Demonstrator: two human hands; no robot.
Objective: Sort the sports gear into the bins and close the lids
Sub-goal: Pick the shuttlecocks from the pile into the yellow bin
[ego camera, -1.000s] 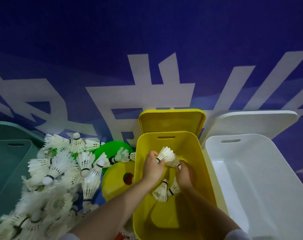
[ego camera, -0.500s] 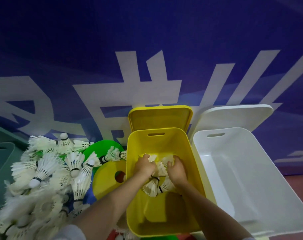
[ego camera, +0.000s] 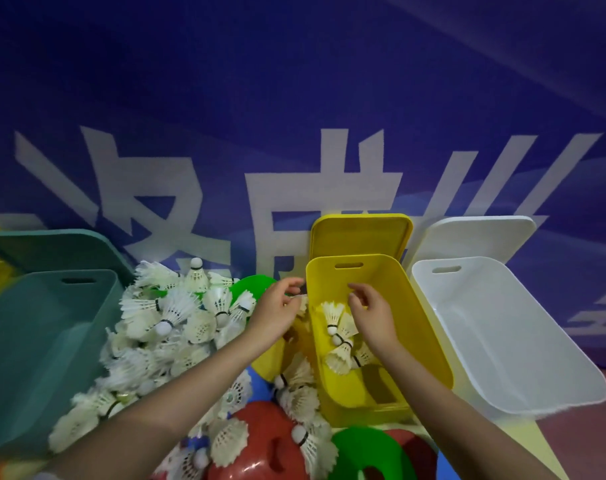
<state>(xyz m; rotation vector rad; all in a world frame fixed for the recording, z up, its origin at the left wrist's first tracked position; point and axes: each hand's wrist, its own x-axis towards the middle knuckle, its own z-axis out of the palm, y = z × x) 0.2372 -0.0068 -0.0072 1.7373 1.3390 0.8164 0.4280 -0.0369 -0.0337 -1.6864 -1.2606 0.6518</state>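
Over the open yellow plastic bin [ego camera: 429,327], the right hand [ego camera: 372,315] hovers with loosely spread fingers, holding nothing. Left hand [ego camera: 277,311] reaches the white feather shuttlecock heap [ego camera: 177,317]; its grip seems empty, though I cannot tell. Shuttlecocks look light and crushable; lift by the cork.

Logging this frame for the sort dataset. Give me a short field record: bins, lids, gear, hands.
yellow bin: open, a few shuttlecocks inside
white bin: open, nothing visible inside
green bin: open, contents not visible
lids: all three off, propped behind their bins
shuttlecock pile: loose, between green and yellow bins
left hand: at yellow bin's left rim, grip unclear
right hand: over yellow bin, fingers loosely curled, holding nothing
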